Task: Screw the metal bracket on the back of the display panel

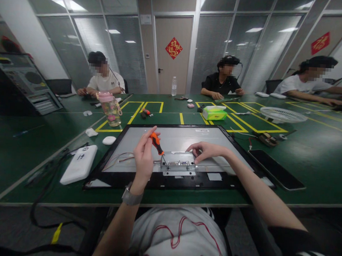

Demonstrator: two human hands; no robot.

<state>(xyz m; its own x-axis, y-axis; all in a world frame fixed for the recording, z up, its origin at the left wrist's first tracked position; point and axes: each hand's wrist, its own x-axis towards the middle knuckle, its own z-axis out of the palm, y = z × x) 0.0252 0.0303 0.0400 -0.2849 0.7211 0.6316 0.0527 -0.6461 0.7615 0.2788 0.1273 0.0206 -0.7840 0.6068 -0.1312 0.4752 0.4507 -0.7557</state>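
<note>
A black-framed monitor panel (239,147) lies face down on the green table, its grey metal back upward. My left hand (143,157) is closed round an orange-and-black screwdriver (156,143), whose tip points down at a small silver metal plate (178,164) near the panel's front edge. My right hand (204,150) rests on the far right corner of that plate, fingers bent and pressing on it. Thin wires (119,158) run from the plate's left side across the panel.
A white power brick (78,164) and black cable lie left of the panel, a dark phone (275,173) to its right. Further back stand a pink-lidded bottle (111,109), a green tissue box (214,113), a white fan grille (283,114) and a computer case (23,84). Three people sit at the far side.
</note>
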